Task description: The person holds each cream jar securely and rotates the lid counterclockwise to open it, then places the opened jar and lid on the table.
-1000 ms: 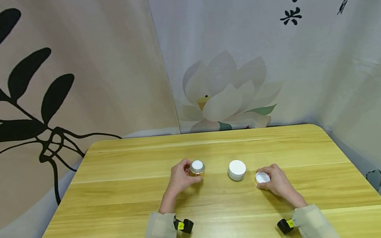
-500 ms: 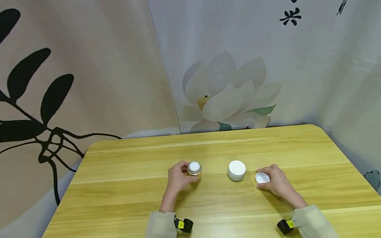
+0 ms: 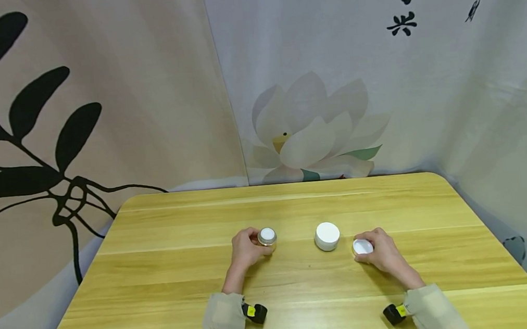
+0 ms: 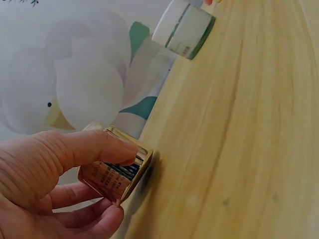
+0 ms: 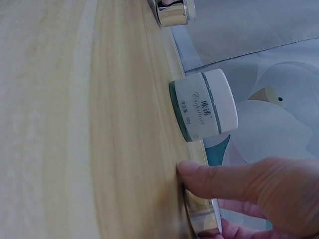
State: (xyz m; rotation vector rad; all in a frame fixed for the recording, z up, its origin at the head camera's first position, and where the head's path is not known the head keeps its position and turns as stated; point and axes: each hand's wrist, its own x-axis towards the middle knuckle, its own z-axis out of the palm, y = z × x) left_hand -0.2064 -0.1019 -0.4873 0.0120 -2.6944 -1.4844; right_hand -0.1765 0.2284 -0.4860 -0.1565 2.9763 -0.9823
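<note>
My left hand [image 3: 246,248] grips a small gold cosmetic jar [image 3: 267,237] with a white round top, thumb on the near side. In the left wrist view, printed text shows on the jar's gold side [image 4: 113,177], at or just above the table. My right hand [image 3: 383,250] pinches a shallow gold jar lid [image 3: 363,247], its white inside facing up, low at the tabletop. Between the hands, nearer the right one, stands a white cream jar [image 3: 327,236] with its lid on. Its label and green base show in the right wrist view.
All of this is on a light wooden table [image 3: 304,307] with rounded far corners. A printed curtain [image 3: 153,90] with leaves, a lotus and dark characters hangs behind its far edge. Black wrist cameras [image 3: 255,313] are strapped at both sleeves.
My left hand has shifted slightly left and towards me with the gold jar. My right hand and its lid have stayed in place, as has the white jar.
</note>
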